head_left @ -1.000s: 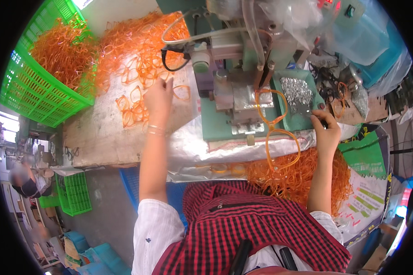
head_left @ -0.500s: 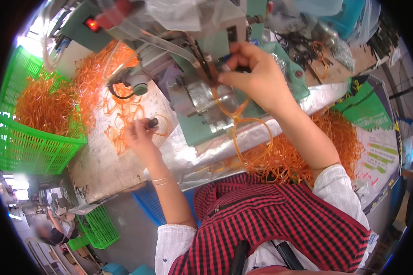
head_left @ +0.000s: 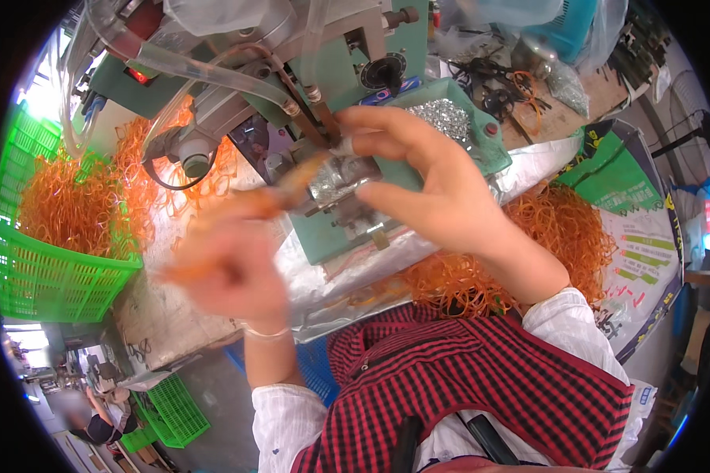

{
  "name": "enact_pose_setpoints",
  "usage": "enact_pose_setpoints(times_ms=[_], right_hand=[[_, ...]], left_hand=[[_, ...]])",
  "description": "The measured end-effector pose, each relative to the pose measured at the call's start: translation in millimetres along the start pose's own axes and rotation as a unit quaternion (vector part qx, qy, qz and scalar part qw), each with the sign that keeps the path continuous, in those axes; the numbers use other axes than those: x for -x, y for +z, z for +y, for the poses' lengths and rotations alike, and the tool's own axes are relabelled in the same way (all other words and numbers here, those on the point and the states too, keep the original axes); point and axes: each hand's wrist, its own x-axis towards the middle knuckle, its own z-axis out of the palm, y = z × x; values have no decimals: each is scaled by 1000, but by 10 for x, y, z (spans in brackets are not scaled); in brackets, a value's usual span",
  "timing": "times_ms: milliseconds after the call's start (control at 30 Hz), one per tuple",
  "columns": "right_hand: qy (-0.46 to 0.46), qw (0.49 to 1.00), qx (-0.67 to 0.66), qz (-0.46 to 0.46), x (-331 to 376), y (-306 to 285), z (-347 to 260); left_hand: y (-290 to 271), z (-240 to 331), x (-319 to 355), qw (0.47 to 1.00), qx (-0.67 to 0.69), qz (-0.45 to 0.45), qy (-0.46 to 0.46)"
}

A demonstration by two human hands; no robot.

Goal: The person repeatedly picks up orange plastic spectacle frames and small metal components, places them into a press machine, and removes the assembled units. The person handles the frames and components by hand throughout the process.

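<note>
My left hand, smeared by motion, is closed on an orange plastic eyeglass frame. The frame's blurred outline runs from the hand toward the worktop of a green bench machine. At that machine's metal fixture is my right hand, its thumb and fingers apart and nothing seen between them. Its index fingertip lies close to the machine's two narrow upright prongs; whether it touches them I cannot tell. Behind the right hand, a green tray holds small shiny metal pieces.
Orange frames fill a green basket at left and heap on the table beside it. Another orange pile lies under my right forearm. Clear hoses hang across the machine. A person is far off at lower left.
The orange frame has left the fixture and is now with my left hand, which has moved nearer me. My right hand has let go and spread its fingers. The view has shifted slightly.
</note>
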Motion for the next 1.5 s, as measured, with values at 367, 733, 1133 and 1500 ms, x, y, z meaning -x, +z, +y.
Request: enact_pose_setpoints(times_ms=[367, 733, 1133, 1500], right_hand=[[95, 896, 400, 167, 333, -1165, 923], [8, 766, 630, 129, 319, -1061, 1092], [42, 941, 281, 184, 156, -779, 986], [36, 928, 320, 189, 92, -824, 1080]], left_hand=[[329, -211, 353, 940, -156, -182, 242], [172, -134, 1097, 982, -189, -10, -3], [-657, -1153, 267, 903, -377, 165, -127], [-1355, -1622, 1062, 531, -755, -149, -355]])
